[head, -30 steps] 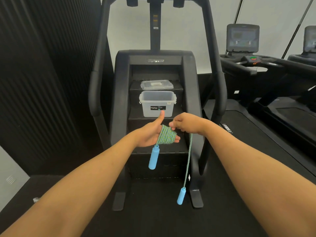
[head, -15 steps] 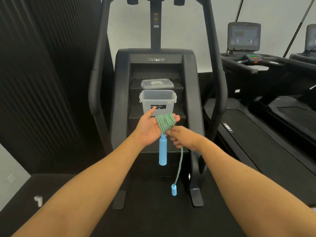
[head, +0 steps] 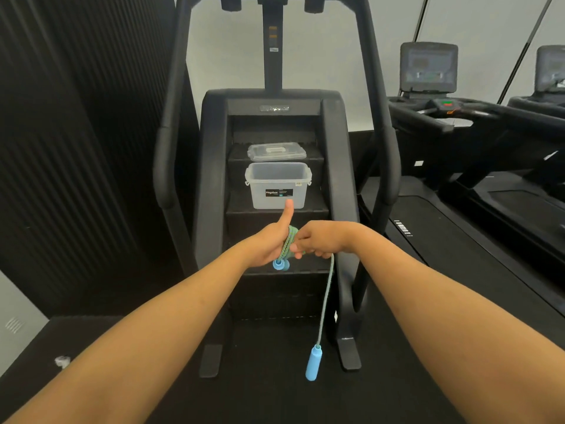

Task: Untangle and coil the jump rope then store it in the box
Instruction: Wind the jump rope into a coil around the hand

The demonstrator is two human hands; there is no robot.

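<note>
A green braided jump rope [head: 289, 243] is wound in a coil around my left hand [head: 273, 243], whose thumb points up. One blue handle [head: 280, 264] pokes out under that hand, end-on to the camera. My right hand [head: 321, 240] touches the coil and pinches the loose strand, which drops down to the other blue handle [head: 313, 362], hanging free. The clear plastic box [head: 277, 185] stands open on a step of the stair machine, beyond my hands. Its lid [head: 276, 151] lies on the step above.
The black stair climber [head: 342, 166] fills the middle, with handrails on both sides. Treadmills [head: 477, 191] stand to the right. A dark ribbed wall [head: 76, 133] runs along the left. The floor is black matting, with a small white object [head: 62, 361] at the lower left.
My right hand came up from under the coil to its right side, carrying the strand around. My left hand turned thumb-up, tipping its handle toward the camera. The free handle swung right.
</note>
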